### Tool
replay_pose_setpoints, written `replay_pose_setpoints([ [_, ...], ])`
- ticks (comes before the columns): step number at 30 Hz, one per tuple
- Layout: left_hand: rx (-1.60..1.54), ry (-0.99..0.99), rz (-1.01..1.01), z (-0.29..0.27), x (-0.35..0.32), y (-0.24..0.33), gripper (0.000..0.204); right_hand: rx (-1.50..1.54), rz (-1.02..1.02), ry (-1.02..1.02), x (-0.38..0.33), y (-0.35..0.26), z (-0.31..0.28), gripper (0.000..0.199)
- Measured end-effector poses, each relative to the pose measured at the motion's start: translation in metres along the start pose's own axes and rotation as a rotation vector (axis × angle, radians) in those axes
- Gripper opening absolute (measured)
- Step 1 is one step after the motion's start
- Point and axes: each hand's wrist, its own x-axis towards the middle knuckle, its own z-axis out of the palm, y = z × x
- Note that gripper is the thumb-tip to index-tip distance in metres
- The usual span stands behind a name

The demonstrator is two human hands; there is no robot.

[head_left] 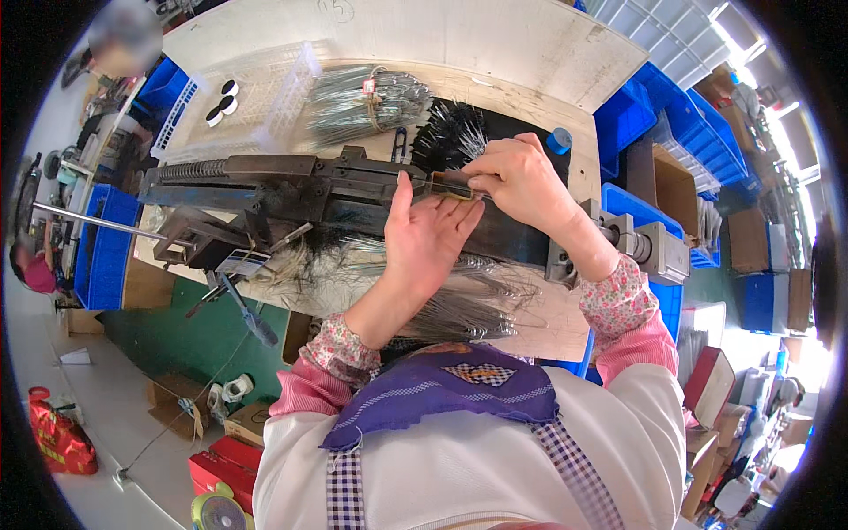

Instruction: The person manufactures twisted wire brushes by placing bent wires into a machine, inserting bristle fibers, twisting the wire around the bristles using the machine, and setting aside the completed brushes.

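My left hand (424, 240) lies palm up with its fingers stretched out, the fingertips by a yellowish-edged slot on a long dark metal machine (291, 177). My right hand (523, 181) pinches at the same spot, thumb and fingers pressed together; what they hold is too small and covered to make out. Just behind it, a spread of thin silvery wires (471, 143) lies on a black sheet (490, 124). A tied bundle of metal wires (353, 104) with a red-and-white tag rests farther back. More long wires (464, 314) lie in front of the machine, partly under my left arm.
A clear plastic basket (256, 106) with black-and-white round pieces stands back left. A blue cap-like thing (559, 140) sits at the back right. Blue bins (623, 124) line the right side. A metal lever (250, 318) with a blue grip hangs over the front left edge.
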Motion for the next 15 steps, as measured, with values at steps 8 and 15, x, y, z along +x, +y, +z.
replay_pose_setpoints([
  [8,0.009,-0.034,0.022,-0.0009,0.0003,-0.0044,0.075,0.057,0.041,-0.048,0.0021,0.0044,0.0014,0.011],
  [15,0.064,-0.007,0.041,-0.0015,-0.0029,-0.0065,0.075,0.085,0.062,-0.096,0.0009,0.0055,0.0053,0.011],
])
